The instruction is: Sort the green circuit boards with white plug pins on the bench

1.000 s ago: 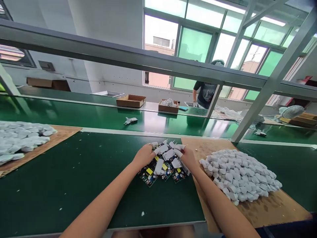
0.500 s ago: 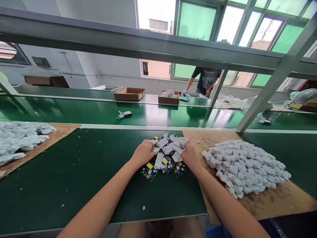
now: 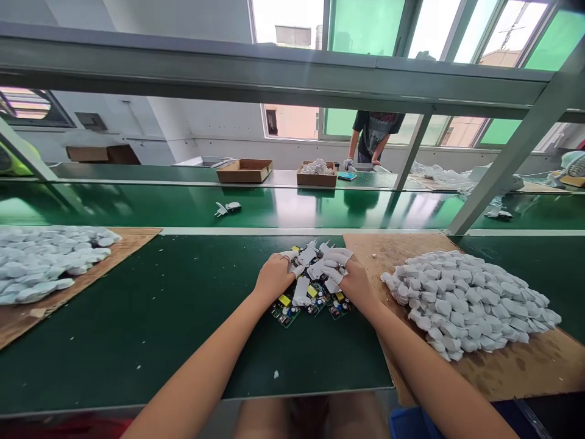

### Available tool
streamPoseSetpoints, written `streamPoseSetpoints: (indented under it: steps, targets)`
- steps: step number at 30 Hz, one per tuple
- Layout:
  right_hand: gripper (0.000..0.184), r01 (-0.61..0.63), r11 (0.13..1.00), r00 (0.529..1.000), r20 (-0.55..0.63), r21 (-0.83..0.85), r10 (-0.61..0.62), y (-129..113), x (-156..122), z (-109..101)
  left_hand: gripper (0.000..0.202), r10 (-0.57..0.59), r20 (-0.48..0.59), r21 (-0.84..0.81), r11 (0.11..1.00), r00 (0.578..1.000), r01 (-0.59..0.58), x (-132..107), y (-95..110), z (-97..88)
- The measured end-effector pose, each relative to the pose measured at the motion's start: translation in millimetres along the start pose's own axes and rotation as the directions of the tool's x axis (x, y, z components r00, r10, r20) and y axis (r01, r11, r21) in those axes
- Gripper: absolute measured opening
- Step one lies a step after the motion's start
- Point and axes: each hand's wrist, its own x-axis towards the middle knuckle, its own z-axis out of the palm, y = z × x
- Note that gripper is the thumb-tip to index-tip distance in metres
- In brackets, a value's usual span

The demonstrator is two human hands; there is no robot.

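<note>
Apparently, the right hand [image 3: 359, 285] now spreads its fingers farther over the white plug pieces [image 3: 301, 291] than a second ago, while the left hand [image 3: 273, 277] keeps to their left side. The circuit boards [image 3: 286, 313] have hardly shifted on the counter [image 3: 183, 329], between both hands and just left of the cardboard sheet [image 3: 365, 245]; we judge this handling in place. The right grip is fanned out, the left curled; whether either pinches anything we cannot tell (white finger covers [image 3: 333, 274] blend with the pieces). The hands hide some boards, the far-left heap [image 3: 50, 265] is cut off, and a beam [image 3: 228, 74] hides a co-worker's [image 3: 375, 131] upper part.
</note>
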Motion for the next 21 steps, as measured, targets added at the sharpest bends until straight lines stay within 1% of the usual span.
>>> streamPoseSetpoints:
  steps: [4, 10, 15, 19, 21]
  targets:
    - [0.025, 0.041, 0.999, 0.999, -0.007, -0.010, -0.041, 1, 0, 1, 0.038, 0.031, -0.015, 0.026, 0.999, 0.999, -0.030, 0, 2, 0.3]
    - [0.022, 0.076, 0.995, 0.997, 0.015, -0.057, -0.075, 6, -2, 4, 0.043, 0.011, 0.006, 0.023, 1.000, 1.000, -0.011, 0, 6, -2.8]
    - [0.019, 0.102, 0.992, 0.994, 0.056, -0.076, -0.098, 9, -3, 4, 0.033, 0.005, 0.002, 0.027, 1.000, 1.000, -0.005, 0, 7, -2.1]
    - [0.021, 0.110, 0.986, 0.993, 0.049, -0.127, -0.104, 12, 0, -1, 0.031, -0.046, -0.033, -0.023, 0.999, 0.998, 0.045, 0, 5, -2.6]
    - [0.021, 0.130, 0.979, 0.989, 0.086, -0.157, -0.117, 13, 1, -4, 0.033, -0.072, -0.048, -0.052, 0.996, 0.996, 0.070, 0, 3, -4.3]
